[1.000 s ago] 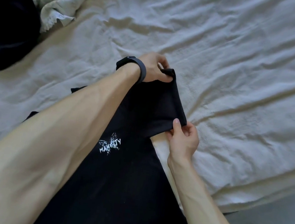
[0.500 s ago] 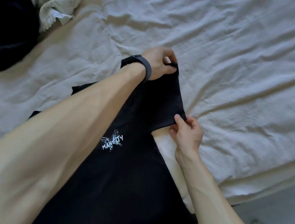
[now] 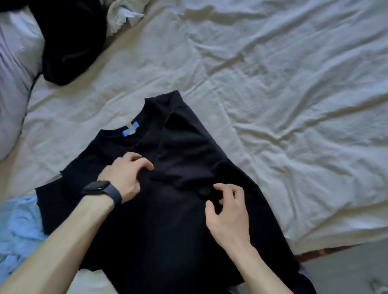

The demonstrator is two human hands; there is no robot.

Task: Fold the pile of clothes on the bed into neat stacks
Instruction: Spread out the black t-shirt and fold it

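A black T-shirt (image 3: 166, 228) lies flat on the bed sheet (image 3: 290, 97), neck pointing up-left, a blue label (image 3: 131, 128) showing in the collar. Its right sleeve (image 3: 187, 155) is folded inward across the chest. My left hand (image 3: 124, 177), with a dark watch on the wrist, hovers over the chest just left of the sleeve end, fingers loosely curled, tips at the cloth. My right hand (image 3: 227, 213) is at the sleeve's hem, fingers spread and bent, thumb apart from them, gripping nothing that I can see.
A heap of dark clothes (image 3: 63, 30) and a beige lace-edged garment (image 3: 124, 10) lie at the top left. A light blue garment (image 3: 9, 234) lies at the lower left, a pale bundle (image 3: 0, 100) on the left. The bed's edge and floor (image 3: 355, 266) are at lower right.
Both hands carried the sleeve inward, laid it across the chest and let it go. The view has shifted, so the collar and more of the bed now show.
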